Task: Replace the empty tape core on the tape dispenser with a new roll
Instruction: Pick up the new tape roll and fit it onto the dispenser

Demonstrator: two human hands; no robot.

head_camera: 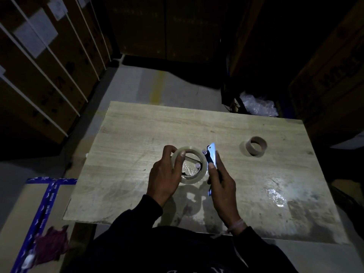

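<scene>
Left hand grips tape roll; right hand clasps the seemingly half-hidden dispenser.

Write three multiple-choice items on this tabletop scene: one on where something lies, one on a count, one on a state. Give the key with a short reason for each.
1. Where is the empty tape core?
A. On the table, to the right of both hands
B. In the left hand
C. On the floor by the boxes

2. How many rings of tape, full or empty, are in view?
A. One
B. Two
C. Four

3. What is the state of the new roll?
A. Lying untouched on the table
B. Held in the left hand beside the tape dispenser
C. Sealed in a box

Key: 1 A, the brown core rests alone on the table, apart from the hands. 2 B, only the clear roll and the brown core show. 3 B, the left hand grips the roll, while the right hand holds the tape dispenser next to it.
</scene>
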